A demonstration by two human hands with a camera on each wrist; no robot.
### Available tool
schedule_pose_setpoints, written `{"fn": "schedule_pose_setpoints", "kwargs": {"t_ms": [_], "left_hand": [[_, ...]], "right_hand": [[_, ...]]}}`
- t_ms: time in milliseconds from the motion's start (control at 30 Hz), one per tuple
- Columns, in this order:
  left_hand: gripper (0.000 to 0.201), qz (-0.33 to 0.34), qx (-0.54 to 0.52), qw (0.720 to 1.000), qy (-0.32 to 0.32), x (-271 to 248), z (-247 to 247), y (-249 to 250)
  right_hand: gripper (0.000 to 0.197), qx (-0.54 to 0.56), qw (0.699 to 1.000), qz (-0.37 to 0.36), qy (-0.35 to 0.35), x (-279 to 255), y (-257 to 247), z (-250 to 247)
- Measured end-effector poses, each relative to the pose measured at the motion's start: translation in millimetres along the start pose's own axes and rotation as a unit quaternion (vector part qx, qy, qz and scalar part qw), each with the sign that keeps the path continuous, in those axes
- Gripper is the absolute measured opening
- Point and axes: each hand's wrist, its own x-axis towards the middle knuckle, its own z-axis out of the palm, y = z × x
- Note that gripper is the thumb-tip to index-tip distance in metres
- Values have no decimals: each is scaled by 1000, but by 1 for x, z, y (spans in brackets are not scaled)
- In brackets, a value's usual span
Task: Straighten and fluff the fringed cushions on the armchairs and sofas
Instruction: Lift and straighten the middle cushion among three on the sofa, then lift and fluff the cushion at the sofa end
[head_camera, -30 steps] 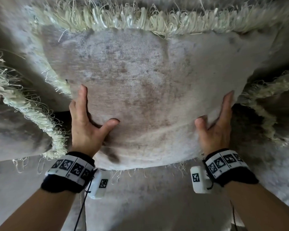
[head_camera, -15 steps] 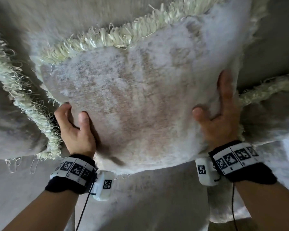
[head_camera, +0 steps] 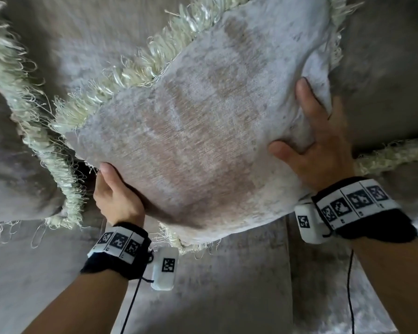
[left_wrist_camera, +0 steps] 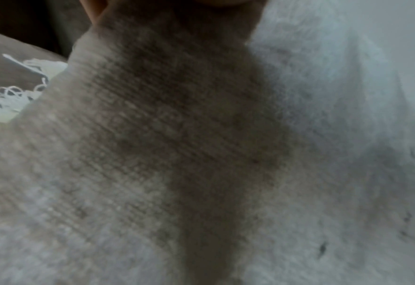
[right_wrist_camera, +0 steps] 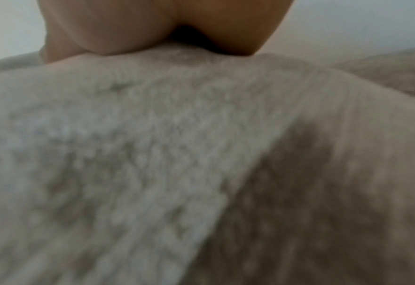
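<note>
While tilted between both hands, fringed cushion point(head_camera: 191, 141) sits clamped: left hand point(head_camera: 117, 196) curled under lower-left corner, right hand point(head_camera: 319, 145) digging into right edge; grey sofa seat point(head_camera: 227, 285) below.

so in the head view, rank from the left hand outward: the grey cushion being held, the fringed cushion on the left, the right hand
1. Grey velvet fringed cushion: gripped by the left hand.
2. Cream-fringed grey cushion on the left: just beside it.
3. Right hand: across, on the cushion's far side.
</note>
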Motion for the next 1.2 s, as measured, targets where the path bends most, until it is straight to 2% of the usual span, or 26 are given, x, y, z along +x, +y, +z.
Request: {"fn": "schedule_pose_setpoints", "kwargs": {"t_ms": [67,200,333,433,500,667,700,767,833,933,1067,1133,1200], "left_hand": [[56,-6,-19,1000,-1,-1,1,-4],[44,-20,-26,999,4,-3,3,-4],[38,-4,-27,1000,-11,-10,4,-1],[30,-43,-30,998,-16,-18,5,2],[38,-53,-38,998,-15,-20,2,6],[60,17,34,999,-21,-19,-21,35],[60,26,52,998,-25,-19,-27,44],[40,54,71,994,-58,-22,-43,69],[29,115,136,975,-137,-28,-64,94],[30,214,290,897,-257,-34,-102,128],[31,211,392,824,-349,-36,-156,166],[34,208,433,796,-367,-36,-185,185],[35,219,461,777,-369,-33,-212,203]], "right_hand": [[100,-3,1000,-6,-3,1,3,4],[97,1,1000,-12,-2,2,9,11],[99,4,1000,-25,8,-2,15,15],[95,3,1000,-26,5,-7,17,12],[90,16,1000,-20,7,-13,16,6],[83,51,998,-4,38,-36,2,-13],[80,51,998,4,43,-41,-3,-17],[71,53,998,19,42,-51,-16,-23],[64,55,998,21,27,-60,-33,-28],[63,77,997,-1,-30,-71,-67,-37],[77,38,977,5,-211,-77,-118,-48],[76,-7,955,-2,-297,-80,-145,-50],[73,-38,936,-16,-348,-85,-171,-50]]}}
